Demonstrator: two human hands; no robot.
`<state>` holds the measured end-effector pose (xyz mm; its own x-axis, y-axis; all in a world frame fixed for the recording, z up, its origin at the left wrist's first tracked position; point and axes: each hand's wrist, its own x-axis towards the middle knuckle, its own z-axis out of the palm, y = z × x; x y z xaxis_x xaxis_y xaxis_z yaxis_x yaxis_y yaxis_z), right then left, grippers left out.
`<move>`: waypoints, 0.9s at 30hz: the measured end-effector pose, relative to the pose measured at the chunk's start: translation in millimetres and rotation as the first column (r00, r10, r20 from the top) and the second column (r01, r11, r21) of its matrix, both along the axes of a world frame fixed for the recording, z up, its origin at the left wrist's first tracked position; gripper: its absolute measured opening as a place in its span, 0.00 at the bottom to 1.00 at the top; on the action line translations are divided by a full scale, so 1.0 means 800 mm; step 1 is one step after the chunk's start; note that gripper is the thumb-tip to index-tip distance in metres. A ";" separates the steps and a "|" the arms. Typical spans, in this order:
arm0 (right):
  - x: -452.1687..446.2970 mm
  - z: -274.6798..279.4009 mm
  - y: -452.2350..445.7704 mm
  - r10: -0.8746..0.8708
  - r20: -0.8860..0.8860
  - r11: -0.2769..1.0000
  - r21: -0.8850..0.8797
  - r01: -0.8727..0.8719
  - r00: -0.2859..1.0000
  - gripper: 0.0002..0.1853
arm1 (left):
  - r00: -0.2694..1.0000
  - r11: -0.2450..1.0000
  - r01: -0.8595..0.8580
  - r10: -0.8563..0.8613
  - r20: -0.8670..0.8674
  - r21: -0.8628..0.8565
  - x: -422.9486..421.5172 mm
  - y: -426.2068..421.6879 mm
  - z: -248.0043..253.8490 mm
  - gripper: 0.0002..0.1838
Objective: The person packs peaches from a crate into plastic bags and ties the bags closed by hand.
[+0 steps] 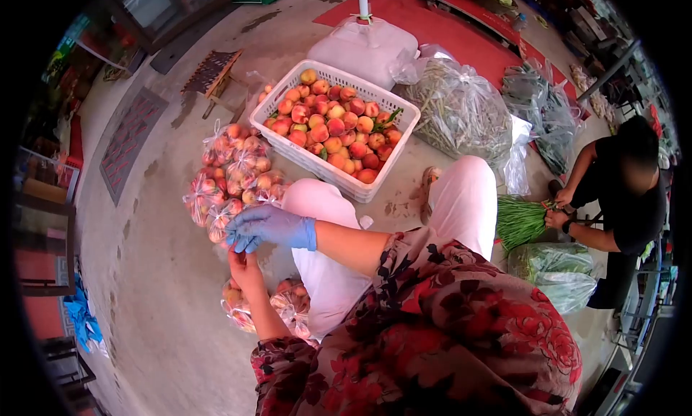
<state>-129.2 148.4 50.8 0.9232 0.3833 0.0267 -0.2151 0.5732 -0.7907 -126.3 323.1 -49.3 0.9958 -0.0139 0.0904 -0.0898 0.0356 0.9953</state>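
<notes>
My right hand (269, 227), in a blue glove, is held out in front of my left knee with its fingers bent downward. Just below it is my bare left hand (245, 266), its fingers closed and partly covered by the gloved ones. The hands meet, and whatever is between them is hidden or too small to make out. Knotted clear bags of peaches (234, 164) lie on the floor beyond them. More bagged peaches (290, 302) sit below, beside my left forearm. Loose peaches (335, 127) fill a white plastic crate (303, 151) ahead of my knees.
A white water-filled base (364, 52) with a pole stands behind the crate. To its right lies a big clear bag of greens (461, 106). A person (623, 192) at right holds long green stalks (520, 221). A small folding stool (213, 73) stands at upper left.
</notes>
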 end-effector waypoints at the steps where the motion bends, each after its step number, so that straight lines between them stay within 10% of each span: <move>1: -0.008 0.015 -0.043 -0.104 0.023 0.994 -0.014 0.105 0.994 0.14 | 0.998 0.998 0.066 -0.066 0.004 0.004 0.007 -0.033 0.035 0.13; 5: -0.058 0.017 -0.201 -0.421 0.016 0.897 -0.138 0.419 0.907 0.13 | 0.942 0.942 0.336 -0.335 -0.015 0.013 0.014 -0.176 0.132 0.12; 13: -0.143 0.012 -0.407 -0.747 -0.008 0.642 -0.270 0.718 0.665 0.12 | 0.564 0.545 0.815 -0.824 -0.055 0.196 -0.010 -0.417 0.125 0.08; 16: -0.143 -0.021 -0.434 -0.802 -0.279 0.598 -0.367 0.713 0.528 0.12 | 0.490 0.437 0.798 -0.871 -0.025 0.414 -0.002 -0.477 0.114 0.09; 19: -0.146 -0.023 -0.464 -0.746 0.042 0.577 -0.459 0.676 0.665 0.11 | 0.495 0.424 0.799 -0.866 -0.067 0.426 0.011 -0.521 0.113 0.09; 27: -0.134 -0.050 -0.575 -0.779 -0.151 0.553 -0.623 0.554 0.608 0.12 | 0.475 0.426 0.879 -0.821 -0.318 0.214 0.066 -0.614 0.006 0.09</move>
